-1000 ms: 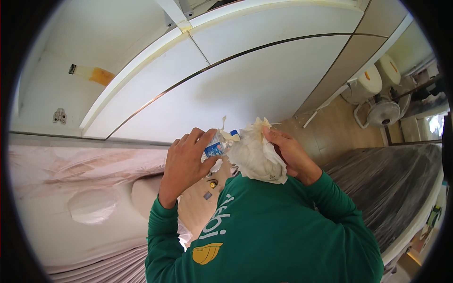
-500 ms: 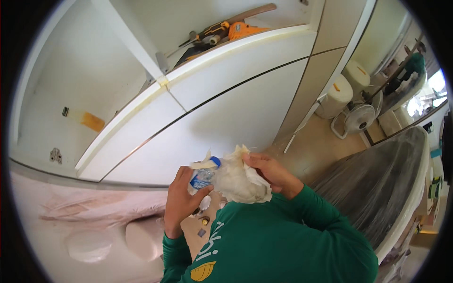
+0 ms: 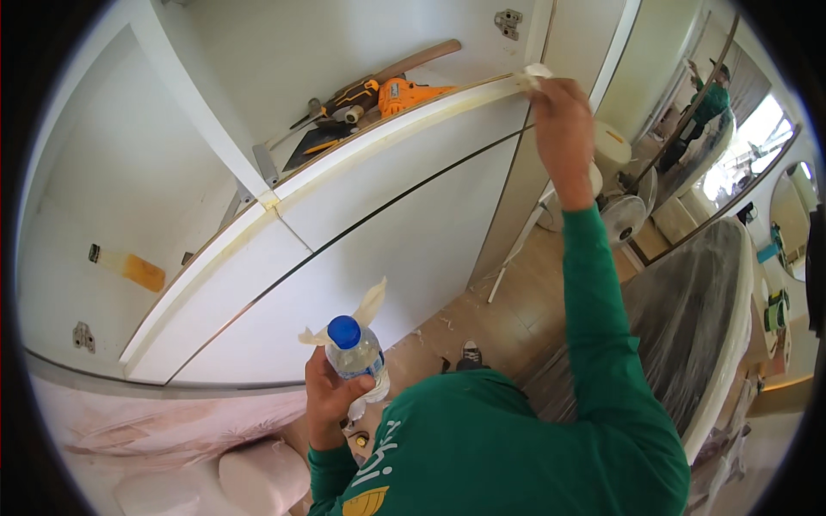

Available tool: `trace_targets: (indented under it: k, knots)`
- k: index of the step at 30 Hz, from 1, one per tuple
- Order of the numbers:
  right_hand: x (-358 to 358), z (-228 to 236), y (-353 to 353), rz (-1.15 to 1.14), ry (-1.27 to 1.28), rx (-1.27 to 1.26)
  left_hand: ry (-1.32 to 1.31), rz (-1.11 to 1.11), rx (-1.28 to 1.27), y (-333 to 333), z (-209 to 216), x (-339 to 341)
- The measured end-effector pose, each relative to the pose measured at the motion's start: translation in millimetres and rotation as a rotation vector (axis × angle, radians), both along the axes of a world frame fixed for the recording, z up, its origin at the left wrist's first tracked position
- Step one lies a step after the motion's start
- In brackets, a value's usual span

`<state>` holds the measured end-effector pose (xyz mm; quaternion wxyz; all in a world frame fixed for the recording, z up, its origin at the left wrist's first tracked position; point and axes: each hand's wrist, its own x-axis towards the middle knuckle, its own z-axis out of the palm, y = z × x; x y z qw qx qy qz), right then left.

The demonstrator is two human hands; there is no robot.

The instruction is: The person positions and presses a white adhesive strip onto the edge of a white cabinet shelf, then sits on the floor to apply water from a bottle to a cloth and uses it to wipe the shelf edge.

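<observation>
The left hand (image 3: 331, 394) is wrapped around a clear plastic bottle with a blue cap (image 3: 358, 353), cap uppermost, near the white cabinet front (image 3: 397, 249). The right hand (image 3: 564, 129) pinches a crumpled off-white wad (image 3: 537, 72) at the white ledge's (image 3: 413, 124) right end.

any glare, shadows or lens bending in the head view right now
Head view: a bright patch at upper right looks blown out; head view: a soft grey shadow falls on the white panel; head view: the cabinet edge bows, and the corners go black.
</observation>
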<state>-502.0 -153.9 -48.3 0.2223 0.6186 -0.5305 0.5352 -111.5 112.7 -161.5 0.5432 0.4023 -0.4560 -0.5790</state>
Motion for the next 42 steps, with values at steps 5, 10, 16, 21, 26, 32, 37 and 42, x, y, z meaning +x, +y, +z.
trace_targets:
  k: [5, 10, 16, 21, 26, 32, 37, 42]
  knots:
    - [11, -12, -28, 0.057, 0.189, 0.098, 0.01, 0.046, 0.019, 6, -9, 18]
    - [46, -8, -10, 0.203, 0.228, 0.148, 0.043, 0.039, 0.043, 2, -22, 38]
    - [88, -10, -1, 0.286, 0.081, 0.105, 0.03, -0.111, 0.091, -21, -30, 44]
    - [85, -39, -15, 0.341, -0.172, -0.108, 0.084, -0.284, 0.078, -32, -40, 35]
    - [106, -75, -21, 0.067, -0.434, -0.107, 0.074, -0.287, 0.12, -20, -47, 24]
    - [87, -99, -18, 0.148, -0.211, -0.159, 0.002, -0.249, 0.126, -15, -28, 22]
    - [14, -37, -10, 0.202, 0.022, -0.16, 0.007, -0.213, 0.097, -7, -21, 21]
    - [-11, 13, 31, 0.246, -0.355, -0.081, -0.003, -0.141, -0.003, 2, -37, 33]
